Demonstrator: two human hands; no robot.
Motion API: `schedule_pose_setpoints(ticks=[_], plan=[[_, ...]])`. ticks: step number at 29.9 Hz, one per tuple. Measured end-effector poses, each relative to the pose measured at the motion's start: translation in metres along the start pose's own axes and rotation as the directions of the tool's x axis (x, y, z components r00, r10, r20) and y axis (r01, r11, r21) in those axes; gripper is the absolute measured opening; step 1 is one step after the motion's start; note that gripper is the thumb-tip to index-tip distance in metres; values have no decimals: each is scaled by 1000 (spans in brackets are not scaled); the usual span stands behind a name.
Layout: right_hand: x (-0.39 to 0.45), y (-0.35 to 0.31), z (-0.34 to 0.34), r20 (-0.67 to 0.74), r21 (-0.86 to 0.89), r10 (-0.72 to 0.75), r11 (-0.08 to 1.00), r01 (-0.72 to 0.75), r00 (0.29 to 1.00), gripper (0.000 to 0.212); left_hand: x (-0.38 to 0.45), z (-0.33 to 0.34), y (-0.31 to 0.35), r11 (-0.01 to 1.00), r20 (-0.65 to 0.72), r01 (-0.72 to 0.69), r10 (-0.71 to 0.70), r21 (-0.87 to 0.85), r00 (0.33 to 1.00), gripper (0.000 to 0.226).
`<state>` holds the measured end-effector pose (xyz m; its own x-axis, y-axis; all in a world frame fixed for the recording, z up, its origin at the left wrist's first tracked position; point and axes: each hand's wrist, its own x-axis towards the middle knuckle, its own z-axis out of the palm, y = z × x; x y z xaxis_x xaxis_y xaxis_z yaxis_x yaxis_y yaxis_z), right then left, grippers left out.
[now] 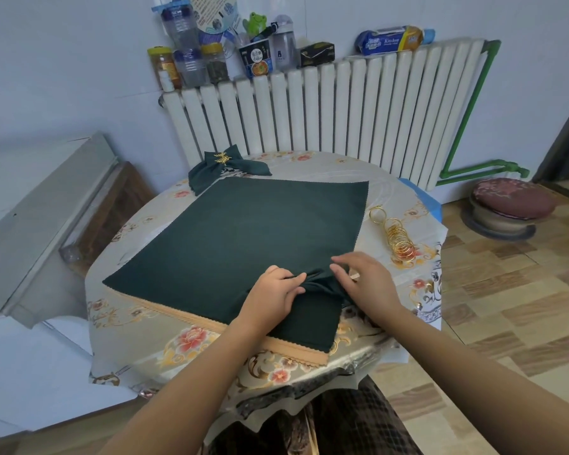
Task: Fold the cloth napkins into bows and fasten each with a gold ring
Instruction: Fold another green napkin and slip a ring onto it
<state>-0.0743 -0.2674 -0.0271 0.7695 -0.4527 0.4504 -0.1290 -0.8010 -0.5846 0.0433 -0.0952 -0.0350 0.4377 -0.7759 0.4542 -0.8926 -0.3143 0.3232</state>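
One finished bow (225, 167) sits at the far edge of the tabletop (391, 188), dark green, already fastened with a gold ring (221, 157) at its middle. That looks like the only napkin done.

A second green napkin (243, 238) lies mostly flat in the middle of the tabletop, on top of a tan napkin (191, 318) whose scalloped edge shows along the near side. Its near right corner is being gathered: left hand (273, 295) has its fingers curled, pinching the bunched cloth, right hand (363, 284) has its fingers bent down on the pleats just beside it. Hands nearly touch across the gather.

A pile of loose gold rings (399, 241) lies on the tabletop right of the napkin, near the right hand, apart from the cloth.

Judged progress: early. This napkin is only starting to be pleated, no ring on it yet; the tan one beneath is untouched. How many napkins are stacked cannot be told.
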Motion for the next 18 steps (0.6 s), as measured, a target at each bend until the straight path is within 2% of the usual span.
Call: schedule_pose_setpoints(ticks=[3, 5, 8, 11, 18], plan=[[15, 28, -19, -232, -140, 196, 963, -232, 953, 34, 8, 4, 1, 1000, -19, -9, 9, 29, 1000, 28], [22, 42, -30, -276, -223, 322, 895, -386, 906, 49, 11, 7, 2, 999, -30, -10, 11, 34, 999, 28], [28, 55, -38, -275, -280, 458, 803, -526, 845, 64, 16, 12, 4, 999, -26, 1, 0, 42, 1000, 28], [31, 66, -41, -226, -325, 537, 745, -582, 813, 66, 21, 17, 8, 999, -20, -5, 6, 50, 1000, 29], [26, 69, -38, -145, -360, 509, 772, -525, 848, 40, 23, 17, 6, 998, -13, -6, 7, 61, 1000, 30]])
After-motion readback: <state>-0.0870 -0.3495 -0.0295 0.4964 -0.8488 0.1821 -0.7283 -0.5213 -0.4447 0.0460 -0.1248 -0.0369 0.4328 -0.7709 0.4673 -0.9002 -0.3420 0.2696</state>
